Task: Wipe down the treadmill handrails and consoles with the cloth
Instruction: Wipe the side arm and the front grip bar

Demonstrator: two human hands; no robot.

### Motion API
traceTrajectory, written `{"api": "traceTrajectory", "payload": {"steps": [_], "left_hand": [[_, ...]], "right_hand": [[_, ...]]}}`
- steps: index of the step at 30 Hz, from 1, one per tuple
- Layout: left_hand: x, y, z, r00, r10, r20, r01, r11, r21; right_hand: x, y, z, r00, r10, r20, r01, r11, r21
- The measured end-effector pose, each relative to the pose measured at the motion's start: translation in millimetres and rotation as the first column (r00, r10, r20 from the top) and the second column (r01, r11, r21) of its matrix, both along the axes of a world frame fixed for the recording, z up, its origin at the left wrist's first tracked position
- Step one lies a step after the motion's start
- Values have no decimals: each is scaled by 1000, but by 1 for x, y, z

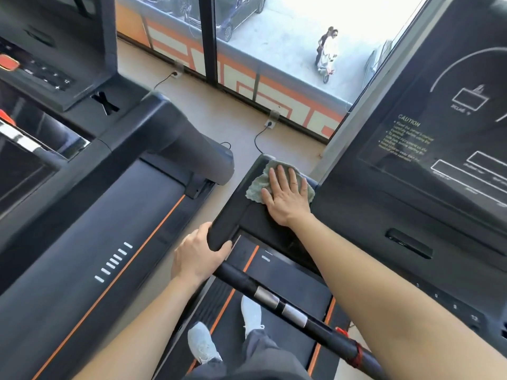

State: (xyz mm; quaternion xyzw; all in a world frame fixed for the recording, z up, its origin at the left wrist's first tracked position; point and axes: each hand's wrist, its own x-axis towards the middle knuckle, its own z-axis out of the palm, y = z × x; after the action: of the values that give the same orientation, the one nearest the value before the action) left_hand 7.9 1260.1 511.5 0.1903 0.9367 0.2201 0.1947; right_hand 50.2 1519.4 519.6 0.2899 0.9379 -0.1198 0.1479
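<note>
A grey-green cloth (pixel 260 182) lies on the black left arm of the treadmill console (pixel 236 207). My right hand (pixel 286 194) presses flat on the cloth with straight, spread fingers. My left hand (pixel 199 256) grips the near corner of that same console arm, fingers curled round its edge. The dark console screen (pixel 444 138) with white caution text stands to the right. A black handrail bar (pixel 277 300) with two silver sensor plates runs diagonally below my right forearm.
A second treadmill (pixel 90 242) with an orange-striped belt and its own console (pixel 41 69) stands at the left. Power cables and floor sockets (pixel 269 123) lie ahead by the window. My feet in grey shoes (pixel 203 344) stand on the belt below.
</note>
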Motion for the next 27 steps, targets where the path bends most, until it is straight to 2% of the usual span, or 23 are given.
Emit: {"api": "traceTrajectory", "payload": {"steps": [5, 14, 19, 23, 25, 27], "left_hand": [[0, 1, -1, 1000, 6, 7, -6, 1000, 5], [0, 1, 0, 1000, 8, 13, -9, 1000, 18], [1, 2, 1, 999, 19, 29, -20, 999, 36], [1, 2, 2, 999, 18, 35, -19, 999, 41], [1, 2, 2, 999, 16, 35, -18, 999, 42], [1, 1, 3, 999, 18, 36, -20, 999, 51]], "right_hand": [[5, 8, 8, 996, -58, 67, 55, 997, 52], [68, -35, 11, 991, 115, 68, -121, 988, 92], [78, -59, 17, 997, 77, -17, -77, 997, -9], [72, -65, 31, 977, 41, -209, -65, 992, -108], [76, -67, 31, 969, 90, -230, -89, 996, 19], [82, -69, 29, 980, 120, -161, -104, 989, 104]]}}
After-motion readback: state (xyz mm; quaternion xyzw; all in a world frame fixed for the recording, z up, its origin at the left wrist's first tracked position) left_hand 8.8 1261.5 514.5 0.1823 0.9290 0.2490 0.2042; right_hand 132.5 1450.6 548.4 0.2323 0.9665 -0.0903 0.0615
